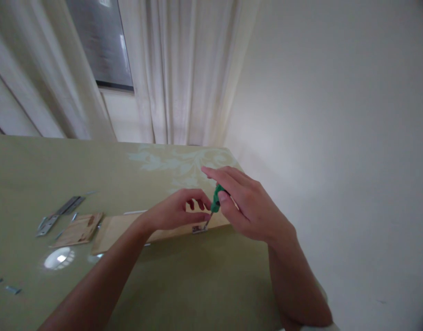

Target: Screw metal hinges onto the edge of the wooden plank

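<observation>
- small metal bits (6, 286) lie loose at the far left of the table (197, 285), well apart from the hands; a sweeping forearm could knock them off unseen.
- spare hinges (60, 212) and a small wooden piece (78, 228) sit just beside the wooden board (118, 230); if the board slides left it could push them along the smooth cloth.
- the left hand (177, 212) rests on the board's right end with its fingers curled and its thumb lying towards the metal. i cannot tell whether it grips or only presses; if it only presses lightly, the board may twist under a turning force.
- the small hinge (198, 228) lies at the board's near edge, right by the left thumb, so a slipping tip could jab that thumb or gouge the wood.
- the screwdriver (215, 200) leans at a tilt with its tip down at the hinge. an off-axis tip may ride out of the screw head.
- the right hand (248, 207) pinches the green handle between thumb and fingers, with the forefinger stretched out. so light a hold gives little downward pressure, and the table's corner is near enough for a dropped tool to roll off.
</observation>
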{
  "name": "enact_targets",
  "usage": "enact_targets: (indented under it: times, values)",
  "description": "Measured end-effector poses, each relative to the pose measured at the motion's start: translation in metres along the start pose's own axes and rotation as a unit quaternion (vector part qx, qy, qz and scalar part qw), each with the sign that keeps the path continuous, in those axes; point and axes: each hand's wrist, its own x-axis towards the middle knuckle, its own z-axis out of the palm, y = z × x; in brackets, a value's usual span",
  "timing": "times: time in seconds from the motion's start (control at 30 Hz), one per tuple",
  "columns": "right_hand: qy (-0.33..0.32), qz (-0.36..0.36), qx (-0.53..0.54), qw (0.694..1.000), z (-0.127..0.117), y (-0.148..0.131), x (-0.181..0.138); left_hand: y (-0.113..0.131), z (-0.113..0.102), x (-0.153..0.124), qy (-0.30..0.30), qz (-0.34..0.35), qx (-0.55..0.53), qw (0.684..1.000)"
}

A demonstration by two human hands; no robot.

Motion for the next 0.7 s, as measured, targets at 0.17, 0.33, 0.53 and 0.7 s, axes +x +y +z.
enact_targets:
  times: [0.17,0.33,0.53,0.7]
  values:
    - [0.013,-0.005,0.019,1.0,-0.001,-0.003,0.001,0.025,-0.01,-0.005,0.029,0.009,0.019,0.999]
    - [0.038,-0.004,-0.039,0.998,0.002,-0.001,0.003,0.042,-0.001,-0.004,0.085,0.052,0.011,0.995]
    - [0.034,-0.038,0.061,0.997,-0.005,-0.001,0.001,0.043,0.004,0.0,0.112,0.081,0.002,0.99]
    - [0.041,-0.043,0.039,0.997,-0.008,0.001,-0.002,0.043,0.004,-0.001,0.128,0.078,-0.003,0.989]
